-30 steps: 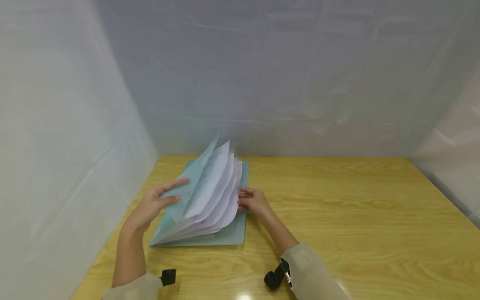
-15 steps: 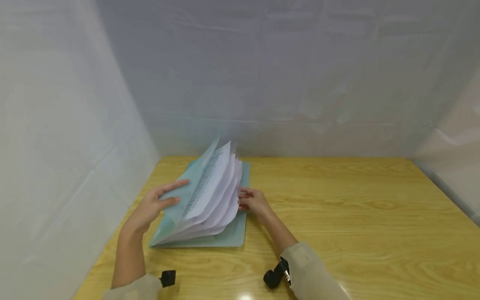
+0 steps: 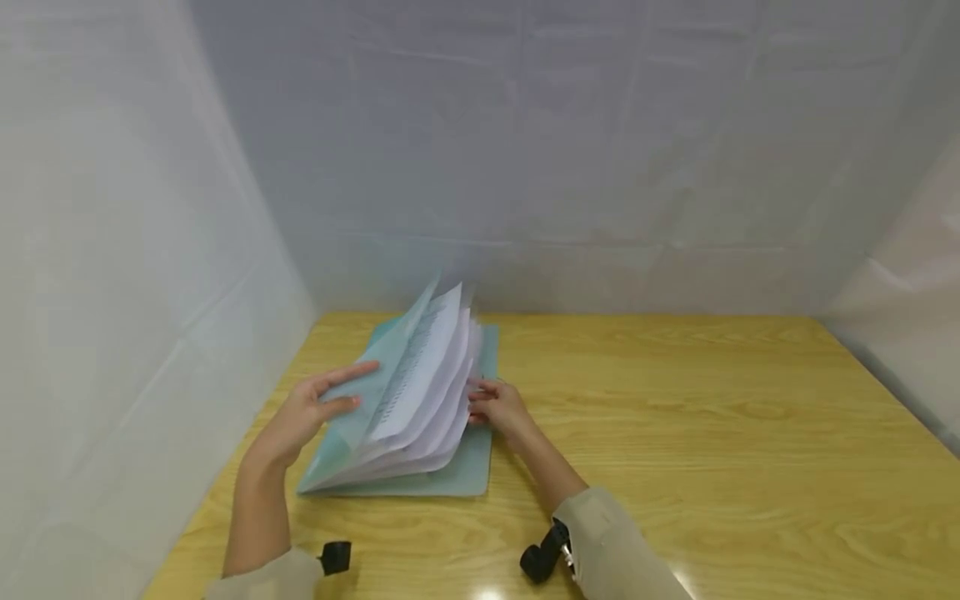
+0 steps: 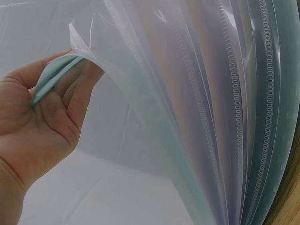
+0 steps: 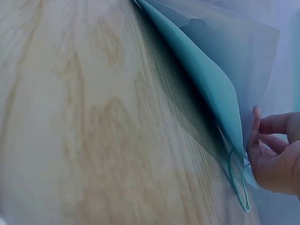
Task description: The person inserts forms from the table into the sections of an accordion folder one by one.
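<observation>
Worktop (image 3: pixel 675 433) of pale wood carries a teal display folder (image 3: pixel 457 471) at its left end. The left hand (image 3: pixel 303 412) pinches the raised front cover, keeping the clear sleeves (image 3: pixel 427 375) fanned open; the right hand (image 3: pixel 498 408) curls its fingers on their free edges, now slightly further under than a second ago.
</observation>
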Action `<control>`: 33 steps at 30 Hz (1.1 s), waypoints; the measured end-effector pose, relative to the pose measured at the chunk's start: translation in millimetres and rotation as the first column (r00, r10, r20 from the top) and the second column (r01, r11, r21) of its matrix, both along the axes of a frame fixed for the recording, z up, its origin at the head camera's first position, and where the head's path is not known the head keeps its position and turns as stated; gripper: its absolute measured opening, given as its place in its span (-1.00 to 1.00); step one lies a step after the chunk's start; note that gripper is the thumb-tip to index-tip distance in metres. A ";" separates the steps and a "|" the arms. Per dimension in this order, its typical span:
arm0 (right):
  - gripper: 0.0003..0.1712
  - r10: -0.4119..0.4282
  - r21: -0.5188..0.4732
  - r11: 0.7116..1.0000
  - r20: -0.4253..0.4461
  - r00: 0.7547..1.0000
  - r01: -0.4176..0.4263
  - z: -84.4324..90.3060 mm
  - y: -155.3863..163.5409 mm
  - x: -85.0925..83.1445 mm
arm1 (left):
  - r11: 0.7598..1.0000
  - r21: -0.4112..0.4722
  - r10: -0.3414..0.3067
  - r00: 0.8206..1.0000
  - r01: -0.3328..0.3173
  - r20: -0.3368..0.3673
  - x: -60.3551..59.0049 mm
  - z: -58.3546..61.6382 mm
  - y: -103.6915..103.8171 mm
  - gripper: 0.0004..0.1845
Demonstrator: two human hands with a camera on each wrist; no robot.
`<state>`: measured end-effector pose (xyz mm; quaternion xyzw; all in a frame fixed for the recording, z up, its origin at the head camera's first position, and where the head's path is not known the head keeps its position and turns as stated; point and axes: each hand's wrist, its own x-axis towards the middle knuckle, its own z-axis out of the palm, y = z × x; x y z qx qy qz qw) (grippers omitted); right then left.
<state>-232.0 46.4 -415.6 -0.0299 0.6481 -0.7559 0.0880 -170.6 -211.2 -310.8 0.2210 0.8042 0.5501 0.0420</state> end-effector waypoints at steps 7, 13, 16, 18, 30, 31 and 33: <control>-0.45 0.007 0.001 1.000 0.005 1.000 -0.007 1.0 -2.1 -1.9 | 1.000 0.004 0.008 1.000 -0.008 0.016 -2.4 -0.3 -1.1 -0.52; -0.42 0.019 -0.010 1.000 0.023 1.000 -0.019 -1.4 -1.5 -1.0 | 1.000 0.006 0.003 1.000 -0.003 0.006 -0.7 -0.9 0.2 -0.52; -0.42 0.027 -0.007 1.000 0.013 1.000 -0.027 -1.9 -1.3 -0.3 | 1.000 0.010 0.001 1.000 -0.001 0.001 0.3 -1.0 1.2 -0.53; -0.43 0.024 -0.011 1.000 0.017 1.000 -0.024 -1.9 -1.5 -0.5 | 1.000 0.014 0.001 1.000 -0.001 0.000 0.6 -0.8 1.5 -0.53; -0.46 0.011 -0.017 1.000 0.009 1.000 -0.011 -0.1 -8.2 -1.1 | 1.000 0.015 -0.010 1.000 0.010 -0.013 -0.3 -2.7 1.0 -0.54; -0.46 0.011 -0.016 1.000 0.005 1.000 -0.011 -0.3 -8.4 -0.7 | 1.000 0.014 -0.009 1.000 0.010 -0.014 -0.2 -2.7 1.1 -0.54; -0.45 0.006 -0.019 1.000 0.010 1.000 -0.006 -0.2 -8.5 -0.1 | 1.000 0.015 -0.009 1.000 0.010 -0.014 -0.1 -2.7 1.2 -0.54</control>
